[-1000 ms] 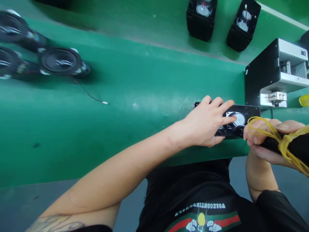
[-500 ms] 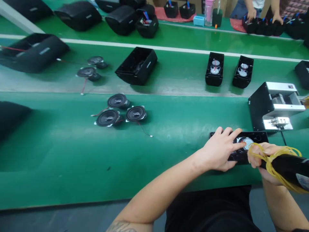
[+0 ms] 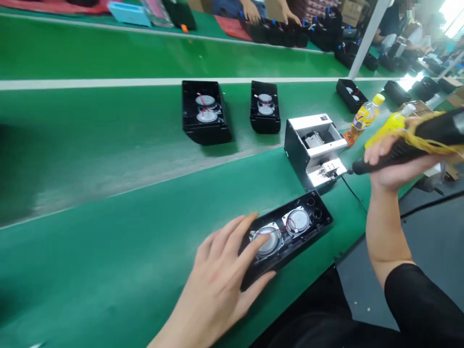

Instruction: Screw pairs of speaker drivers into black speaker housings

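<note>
Our left hand [image 3: 217, 275] lies spread across the left end of a long, black plastic panel [image 3: 288, 244], one finger over the nearer of two round, silver-backed speakers [image 3: 271, 245] and the thumb along the near edge, steadying it rather than gripping. The panel rests at a slant on the smooth green desk [image 3: 152, 251], its second speaker [image 3: 298, 220] uncovered and joined by thin red wires. Our right hand [image 3: 395, 169] is wrapped closed around a black, cylindrical hand tool [image 3: 440, 129] bound with yellow cord [image 3: 412, 139]. A moment ago the tool's tip was down at the panel; now it is raised well clear, off to the right, so we judge that work on the panel is paused. Beyond the panel stands a black-and-silver box-shaped machine [image 3: 295, 162]; farther off sit two black open-topped boxes [image 3: 212, 131], each holding paired round speakers.
</note>
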`<state>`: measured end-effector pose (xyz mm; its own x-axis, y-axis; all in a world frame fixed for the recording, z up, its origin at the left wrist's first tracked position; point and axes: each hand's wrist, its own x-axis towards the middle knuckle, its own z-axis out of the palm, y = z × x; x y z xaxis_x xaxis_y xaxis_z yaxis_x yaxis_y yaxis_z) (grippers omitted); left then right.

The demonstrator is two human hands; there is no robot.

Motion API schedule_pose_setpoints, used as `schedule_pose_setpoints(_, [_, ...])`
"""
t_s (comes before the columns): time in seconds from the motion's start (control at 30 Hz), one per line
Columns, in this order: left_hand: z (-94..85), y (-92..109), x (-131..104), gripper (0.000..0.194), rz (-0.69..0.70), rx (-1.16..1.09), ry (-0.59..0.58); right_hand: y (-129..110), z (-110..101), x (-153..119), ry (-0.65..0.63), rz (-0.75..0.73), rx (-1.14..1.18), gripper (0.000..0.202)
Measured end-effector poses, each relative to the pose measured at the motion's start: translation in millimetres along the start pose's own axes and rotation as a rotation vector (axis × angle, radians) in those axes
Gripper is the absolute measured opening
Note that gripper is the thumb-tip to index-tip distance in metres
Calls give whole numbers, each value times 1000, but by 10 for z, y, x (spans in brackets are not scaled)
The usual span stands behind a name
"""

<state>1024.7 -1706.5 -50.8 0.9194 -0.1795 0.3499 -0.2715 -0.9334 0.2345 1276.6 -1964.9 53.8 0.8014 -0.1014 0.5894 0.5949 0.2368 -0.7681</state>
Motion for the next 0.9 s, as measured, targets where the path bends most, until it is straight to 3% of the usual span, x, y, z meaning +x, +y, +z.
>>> schedule_pose_setpoints(0.1, [51, -74, -64, 39, -9, -8, -12, 174, 157, 35, 32, 66, 1, 83])
schedule_pose_setpoints(0.27, [96, -134, -69, 45, -4, -70, -4, 284, 170, -57, -80, 200, -59, 90])
schedule_pose_setpoints(0.47, [121, -142, -38, 48, 21, -104, 16, 339, 90, -10, -121, 135, 7, 88])
schedule_pose_setpoints(0.6, [169, -133, -34, 42, 26, -123, 59, 388, 67, -16, -241, 47, 129, 68])
schedule_pose_setpoints(0.73, [169, -129, -32, 42, 25, -126, 62, 394, 98, -48, -139, 17, 172, 64])
schedule_pose_setpoints(0.9, [113, -105, 0, 40, 39, -132, 27, 291, 167, -19, -173, 37, 166, 66])
